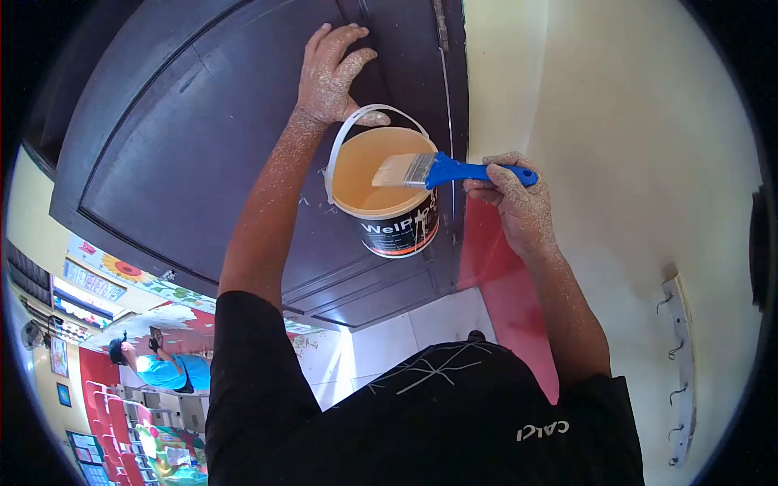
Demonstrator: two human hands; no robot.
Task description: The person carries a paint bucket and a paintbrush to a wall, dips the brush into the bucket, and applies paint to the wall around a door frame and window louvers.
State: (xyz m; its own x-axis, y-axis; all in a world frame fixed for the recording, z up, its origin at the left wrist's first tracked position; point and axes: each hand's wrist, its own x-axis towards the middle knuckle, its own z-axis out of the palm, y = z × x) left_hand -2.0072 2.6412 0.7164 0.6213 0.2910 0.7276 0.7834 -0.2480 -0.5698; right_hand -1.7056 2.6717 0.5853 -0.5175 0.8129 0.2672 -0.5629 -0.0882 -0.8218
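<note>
Nearest is the person's black shirt (454,421), with a pale line pattern and lettering. Beyond it reach 2 hands, both speckled with pale grit. The right hand (512,194) is clenched around the blue handle of a paintbrush (446,171), held roughly level; its pale bristles extend over the mouth of the bucket (397,225). The left hand (328,81) is unclenched, fingers spread and slightly bent, with the thumb at the bucket's white handle (344,134); I cannot tell whether it bears the weight. The bucket is between the 2 forearms, its interior pale orange, its black label partly readable as "WelP".

Behind the bucket is a dark panelled door (194,162). Right of it runs a cream wall (616,162) with a red lower section (519,300), and a strip (683,373) bearing metal hooks. Farther off at left, 1 person in a blue top (162,371) is near a patchy painted wall (182,317), with red chairs (117,421) just beside.
</note>
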